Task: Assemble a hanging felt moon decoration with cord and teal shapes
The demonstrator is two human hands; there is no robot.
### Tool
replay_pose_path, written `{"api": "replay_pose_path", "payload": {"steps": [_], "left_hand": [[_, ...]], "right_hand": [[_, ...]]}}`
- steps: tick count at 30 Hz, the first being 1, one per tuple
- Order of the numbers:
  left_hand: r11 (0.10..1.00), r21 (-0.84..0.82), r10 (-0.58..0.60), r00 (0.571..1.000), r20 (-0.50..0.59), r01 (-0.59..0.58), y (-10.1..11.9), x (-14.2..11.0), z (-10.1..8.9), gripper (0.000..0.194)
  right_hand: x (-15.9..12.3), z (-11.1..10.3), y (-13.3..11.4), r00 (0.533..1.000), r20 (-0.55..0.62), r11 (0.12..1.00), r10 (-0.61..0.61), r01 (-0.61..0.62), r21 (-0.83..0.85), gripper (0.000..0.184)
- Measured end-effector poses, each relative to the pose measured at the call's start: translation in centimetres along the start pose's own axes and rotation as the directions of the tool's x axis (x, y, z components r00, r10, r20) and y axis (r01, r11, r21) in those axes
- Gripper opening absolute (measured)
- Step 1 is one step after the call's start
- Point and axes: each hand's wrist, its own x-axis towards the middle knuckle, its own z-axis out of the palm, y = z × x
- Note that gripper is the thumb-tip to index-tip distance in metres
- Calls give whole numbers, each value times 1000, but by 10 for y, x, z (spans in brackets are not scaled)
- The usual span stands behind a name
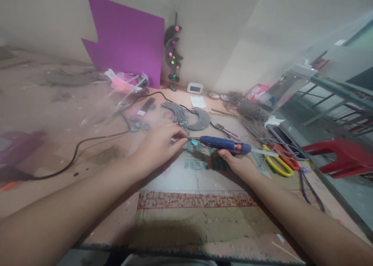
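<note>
A blue hot glue gun (218, 143) is gripped in my right hand (240, 164), its nozzle aimed left and a white glue stick (265, 153) poking out of its back end. The fingertips of my left hand (163, 141) are pinched together right at the nozzle tip; whatever small piece they hold is too small to name. Just under the nozzle shows a small turquoise bit (194, 142). Beyond my hands lie two grey yarn-wrapped crescents (202, 120), with more turquoise pieces (182, 123) by them. A printed cardboard sheet (175, 219) is beneath my hands.
Yellow-handled pliers (276, 167), red-handled pliers (293, 163) and a phone (287, 141) are at the right. A pink-handled cutter (229, 132) lies behind the glue gun. A black cable (77, 153) crosses the left. Purple card (128, 36) leans on the wall. A red stool (335, 155) stands beyond the table.
</note>
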Motion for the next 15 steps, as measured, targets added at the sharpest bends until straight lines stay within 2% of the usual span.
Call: {"api": "replay_pose_path", "payload": {"steps": [6,12,15], "left_hand": [[1000,-3,-9,1000,1,9,3,0,-2,16],[1000,-13,-6,1000,15,6,2,1,-1,17],[1000,-22,-9,1000,13,9,1,1,-1,17]], "right_hand": [[0,1,-1,1000,27,1000,-14,14,17,32],[0,0,2,1000,13,1000,6,-6,4,39],[0,0,4,1000,0,999,-25,25,-28,38]]}}
